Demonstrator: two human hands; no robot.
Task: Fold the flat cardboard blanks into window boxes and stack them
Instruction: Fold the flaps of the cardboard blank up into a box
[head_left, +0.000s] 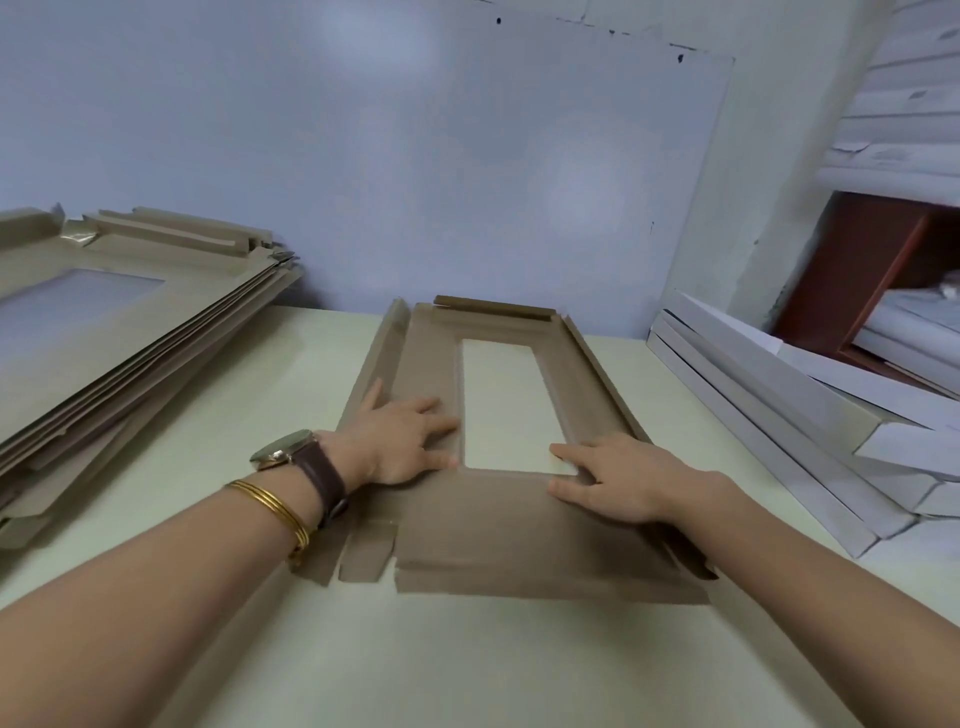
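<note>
Your left hand (400, 441) and right hand (618, 483) press flat, fingers (439, 427) straight and gripping nothing, on the cardboard blank (519, 535), whose long axis runs away from you.

1. Blank (519, 525): brown kraft cardboard, matt, smooth face, with score lines showing faintly.
2. Stack of blanks (104, 353): same brown card, matt. The window pane (78, 296) in the top sheet looks like clear film with a pale sheen.
3. Counter (467, 665): pale cream, smooth, low sheen. Material unclear.
4. Wall (363, 156): pale blue-grey, smooth, with soft patches of reflected light.
5. White boxes (779, 415): white card, matt, flat faces.
6. Watch (283, 449): metal case, polished. Its strap (324, 480) is dark brown and leather-like, with a slight gloss.
7. Bangles (275, 506): gold-coloured metal, shiny.
8. Cabinet (852, 260): red-brown, wood-look, smooth.
</note>
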